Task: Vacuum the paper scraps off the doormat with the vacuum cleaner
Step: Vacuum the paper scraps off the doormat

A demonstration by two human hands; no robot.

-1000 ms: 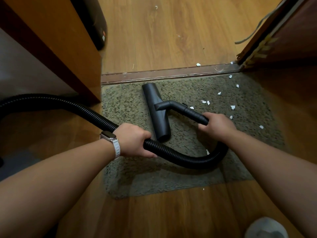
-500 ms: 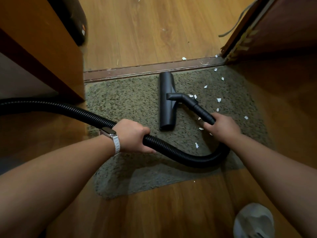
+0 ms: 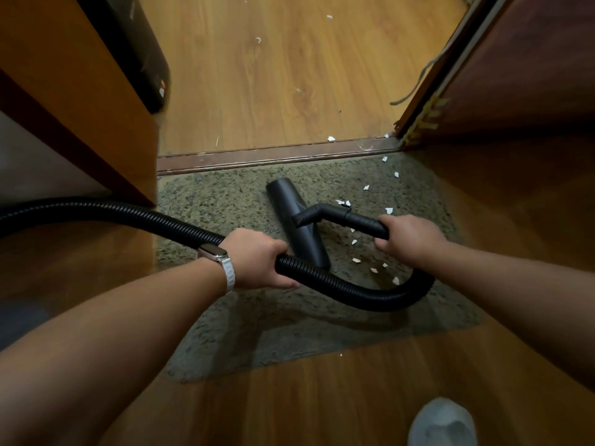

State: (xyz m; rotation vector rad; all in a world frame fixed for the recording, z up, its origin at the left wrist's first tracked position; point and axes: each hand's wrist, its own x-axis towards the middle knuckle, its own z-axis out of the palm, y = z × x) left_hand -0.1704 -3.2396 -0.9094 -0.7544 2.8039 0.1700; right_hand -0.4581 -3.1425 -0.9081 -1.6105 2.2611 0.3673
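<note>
A grey-green shaggy doormat (image 3: 225,207) lies just inside a doorway. The black vacuum floor nozzle (image 3: 297,223) rests flat on its middle, long side pointing away from me. My right hand (image 3: 409,238) grips the rigid tube behind the nozzle. My left hand (image 3: 257,259), with a white-strapped watch on the wrist, holds the ribbed black hose (image 3: 354,291), which loops between both hands and runs off to the left. Several white paper scraps (image 3: 355,260) lie on the mat to the right of the nozzle and toward the far right corner (image 3: 396,174).
A brown threshold strip (image 3: 257,157) borders the mat's far edge, with wooden floor (image 3: 289,75) and a few scraps beyond. A wooden cabinet (image 3: 80,107) stands left; an open door (image 3: 515,66) stands right. My foot in a grey sock (image 3: 442,423) is at bottom right.
The nozzle swung from straight to angled on the mat and sits closer to my hands; scraps that lay under the tube now show to its right. Both hands kept their grip.
</note>
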